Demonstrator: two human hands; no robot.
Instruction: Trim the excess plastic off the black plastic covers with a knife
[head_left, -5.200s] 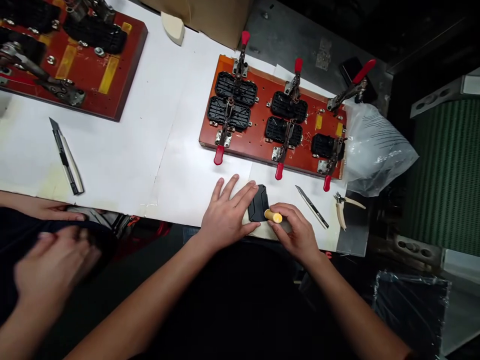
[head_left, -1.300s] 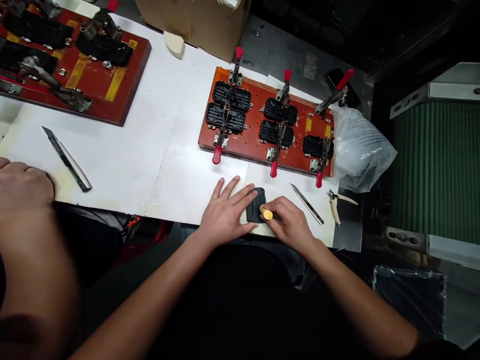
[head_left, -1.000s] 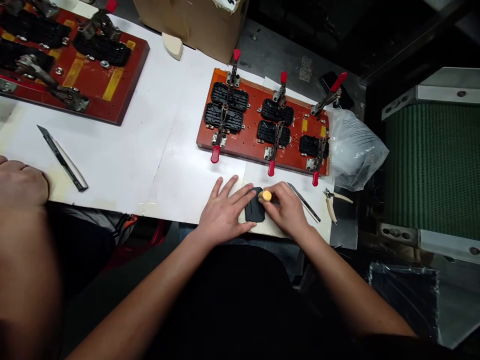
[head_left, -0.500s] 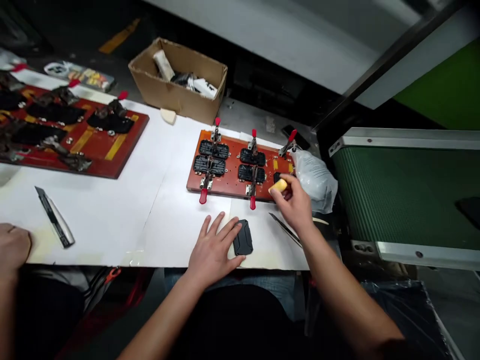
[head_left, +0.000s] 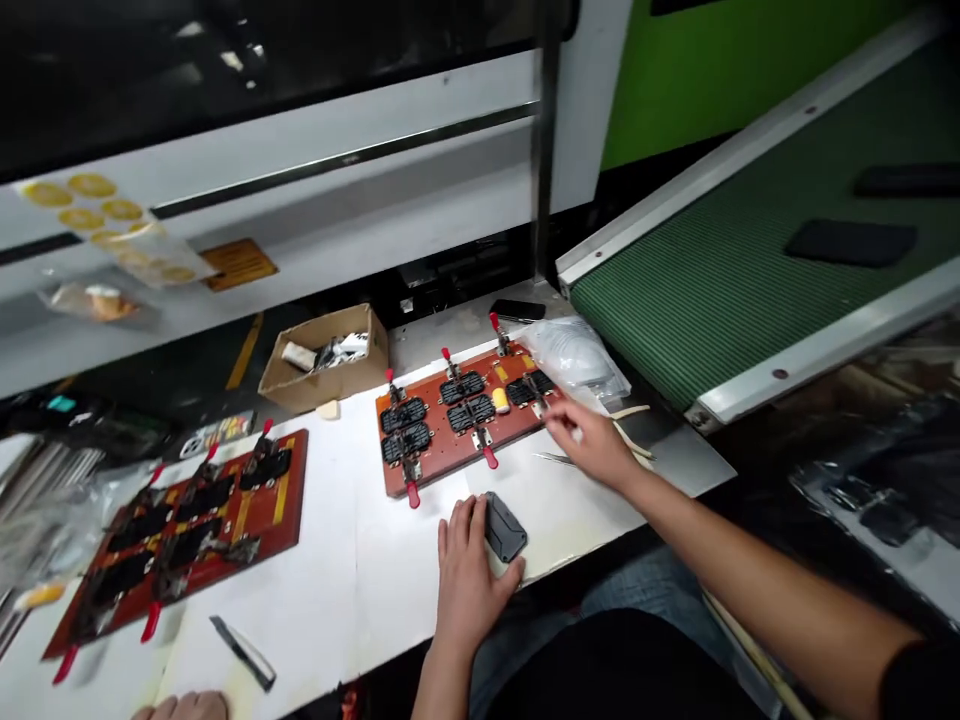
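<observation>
My left hand (head_left: 474, 580) lies on the white table sheet with its fingers stretched out, its fingertips and thumb along the edges of a flat black plastic cover (head_left: 505, 527). My right hand (head_left: 594, 442) is at the right end of a red-brown fixture board (head_left: 442, 462), its fingers closed at a toggle clamp (head_left: 537, 388). The clamp's handle is hidden by the fingers. Under that clamp sits a ribbed black plastic part (head_left: 519, 391). Several similar parts are clamped along the board by red-handled clamps. A small yellow-and-white block (head_left: 500, 400) rests on the board between parts.
A second fixture board (head_left: 296, 480) stands left, near a utility knife (head_left: 244, 653) and another person's hand (head_left: 187, 706). Behind are a cardboard box (head_left: 330, 385) and a phone (head_left: 517, 310). A plastic bag (head_left: 574, 355) lies beside a green conveyor (head_left: 660, 290) carrying dark parts.
The yellow block has left my right hand and now lies on the board. My right hand has gone to the right-end clamp. The view has swung up and right.
</observation>
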